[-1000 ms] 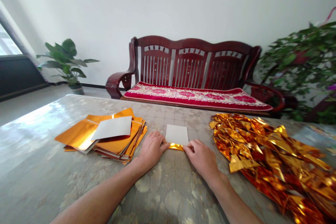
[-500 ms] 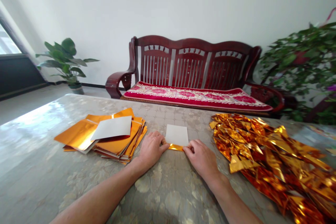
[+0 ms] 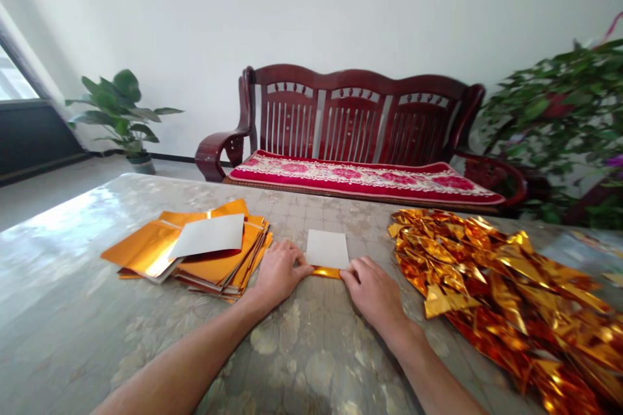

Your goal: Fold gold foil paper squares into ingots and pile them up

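Observation:
A sheet of foil paper (image 3: 327, 248) lies on the table between my hands, its white side up and its near edge turned over into a narrow gold strip. My left hand (image 3: 282, 271) pinches the left end of that strip between thumb and fingers. At the right end, my right hand (image 3: 370, 286) grips the strip the same way, fingers curled. Left of my left hand sits a stack of gold foil sheets (image 3: 214, 266), with a white-side-up sheet (image 3: 209, 237) on top. Folded gold foil pieces (image 3: 487, 272) are heaped beyond my right hand.
The table (image 3: 292, 363) has a patterned, shiny cover. Behind it stands a dark red wooden bench (image 3: 350, 123) with a red floral cushion (image 3: 350, 175). Potted plants flank it, one at left (image 3: 124, 110) and a leafy one at right (image 3: 564, 104). A clear plastic bag (image 3: 574, 248) lies at the far right.
The gold strip at the near edge looks slightly flatter and a little wider between my fingers. Both hands stay nearly in place, still pinching its ends.

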Demonstrator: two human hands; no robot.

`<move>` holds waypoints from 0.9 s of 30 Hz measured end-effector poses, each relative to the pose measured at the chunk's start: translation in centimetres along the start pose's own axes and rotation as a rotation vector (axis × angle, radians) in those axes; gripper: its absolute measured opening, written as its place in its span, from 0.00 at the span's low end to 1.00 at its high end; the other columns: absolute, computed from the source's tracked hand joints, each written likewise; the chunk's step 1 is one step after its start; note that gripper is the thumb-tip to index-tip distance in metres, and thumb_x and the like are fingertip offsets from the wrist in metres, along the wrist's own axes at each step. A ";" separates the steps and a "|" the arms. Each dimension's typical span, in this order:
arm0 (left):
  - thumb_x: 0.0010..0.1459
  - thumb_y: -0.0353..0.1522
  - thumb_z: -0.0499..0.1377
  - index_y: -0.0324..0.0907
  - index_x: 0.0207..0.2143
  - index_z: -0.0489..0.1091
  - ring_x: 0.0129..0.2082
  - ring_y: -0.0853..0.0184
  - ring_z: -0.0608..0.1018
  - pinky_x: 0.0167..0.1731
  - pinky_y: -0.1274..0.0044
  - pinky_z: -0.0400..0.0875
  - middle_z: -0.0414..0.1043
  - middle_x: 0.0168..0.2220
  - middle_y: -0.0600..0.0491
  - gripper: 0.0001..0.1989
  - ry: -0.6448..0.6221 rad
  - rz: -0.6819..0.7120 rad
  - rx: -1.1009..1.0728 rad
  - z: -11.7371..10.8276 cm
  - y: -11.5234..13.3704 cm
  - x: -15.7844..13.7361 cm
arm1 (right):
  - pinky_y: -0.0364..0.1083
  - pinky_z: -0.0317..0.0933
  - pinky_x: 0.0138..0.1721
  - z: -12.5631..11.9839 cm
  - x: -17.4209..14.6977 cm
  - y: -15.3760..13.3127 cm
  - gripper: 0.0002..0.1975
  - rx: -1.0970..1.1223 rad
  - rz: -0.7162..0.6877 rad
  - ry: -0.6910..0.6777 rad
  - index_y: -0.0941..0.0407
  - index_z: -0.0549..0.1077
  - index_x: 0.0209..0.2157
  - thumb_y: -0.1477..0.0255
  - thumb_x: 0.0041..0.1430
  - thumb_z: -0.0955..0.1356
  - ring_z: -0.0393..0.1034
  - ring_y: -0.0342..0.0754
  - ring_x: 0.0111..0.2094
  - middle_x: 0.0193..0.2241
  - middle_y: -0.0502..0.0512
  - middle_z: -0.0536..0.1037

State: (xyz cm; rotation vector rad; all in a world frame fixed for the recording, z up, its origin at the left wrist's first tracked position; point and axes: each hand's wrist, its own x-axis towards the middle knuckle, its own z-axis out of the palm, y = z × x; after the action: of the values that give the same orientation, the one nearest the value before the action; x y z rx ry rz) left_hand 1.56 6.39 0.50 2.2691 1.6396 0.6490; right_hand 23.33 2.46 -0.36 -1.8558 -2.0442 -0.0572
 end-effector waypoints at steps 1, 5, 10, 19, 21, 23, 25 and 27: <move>0.55 0.40 0.64 0.44 0.28 0.76 0.41 0.61 0.73 0.43 0.72 0.64 0.73 0.38 0.51 0.10 -0.006 -0.004 0.003 -0.1 0.1 0.0 | 0.44 0.49 0.32 0.0 0.0 0.0 0.10 -0.004 0.000 -0.001 0.53 0.70 0.28 0.67 0.64 0.66 0.69 0.45 0.35 0.31 0.49 0.74; 0.55 0.40 0.64 0.44 0.28 0.77 0.43 0.59 0.73 0.45 0.71 0.64 0.73 0.39 0.50 0.10 -0.026 -0.016 0.025 -0.5 0.4 0.1 | 0.45 0.50 0.33 -0.2 0.1 -0.2 0.10 -0.026 -0.011 -0.012 0.53 0.70 0.28 0.67 0.63 0.66 0.68 0.46 0.35 0.31 0.50 0.74; 0.55 0.39 0.64 0.44 0.28 0.76 0.44 0.58 0.72 0.46 0.69 0.64 0.72 0.40 0.50 0.09 -0.035 -0.030 0.062 -0.5 0.6 0.0 | 0.45 0.51 0.34 -0.3 0.2 -0.2 0.10 -0.043 -0.001 -0.020 0.53 0.70 0.27 0.67 0.63 0.66 0.68 0.47 0.36 0.31 0.50 0.74; 0.63 0.31 0.58 0.47 0.44 0.75 0.52 0.59 0.68 0.53 0.68 0.64 0.68 0.52 0.50 0.09 0.039 0.221 0.049 0.2 1.1 -1.0 | 0.48 0.53 0.42 -0.6 -0.3 -1.0 0.08 -0.085 -0.120 0.085 0.52 0.73 0.45 0.72 0.64 0.67 0.65 0.52 0.44 0.41 0.54 0.75; 0.65 0.29 0.55 0.47 0.41 0.76 0.51 0.60 0.69 0.52 0.69 0.64 0.71 0.49 0.50 0.10 -0.010 0.323 0.084 0.6 1.3 -1.2 | 0.48 0.53 0.42 -0.8 -0.4 -1.4 0.09 -0.107 -0.230 0.058 0.49 0.74 0.46 0.72 0.66 0.66 0.64 0.51 0.42 0.39 0.52 0.75; 0.65 0.29 0.54 0.45 0.40 0.75 0.47 0.61 0.71 0.49 0.71 0.66 0.73 0.43 0.50 0.09 -0.076 0.394 0.130 0.9 1.6 -1.4 | 0.48 0.52 0.41 -0.9 -0.5 -1.7 0.09 -0.121 -0.321 0.015 0.48 0.75 0.44 0.72 0.67 0.65 0.64 0.50 0.41 0.37 0.51 0.75; 0.65 0.28 0.54 0.44 0.40 0.74 0.43 0.62 0.72 0.46 0.72 0.67 0.73 0.40 0.50 0.08 -0.127 0.417 0.194 1.0 1.8 -1.6 | 0.48 0.52 0.40 -1.0 -0.6 -1.8 0.08 -0.135 -0.369 -0.013 0.48 0.76 0.43 0.71 0.67 0.65 0.65 0.49 0.40 0.35 0.51 0.75; 0.65 0.28 0.54 0.42 0.40 0.72 0.42 0.61 0.73 0.44 0.71 0.68 0.73 0.40 0.49 0.08 -0.152 0.411 0.273 0.9 2.1 -2.0 | 0.48 0.51 0.40 -1.2 -0.8 -1.9 0.08 -0.156 -0.384 -0.022 0.48 0.76 0.43 0.72 0.67 0.65 0.65 0.49 0.40 0.36 0.51 0.76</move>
State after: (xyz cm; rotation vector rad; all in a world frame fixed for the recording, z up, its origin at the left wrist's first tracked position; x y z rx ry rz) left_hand 3.22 3.86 0.31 2.8105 1.2655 0.3369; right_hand 21.87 1.08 0.91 -1.5244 -2.4449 -0.3066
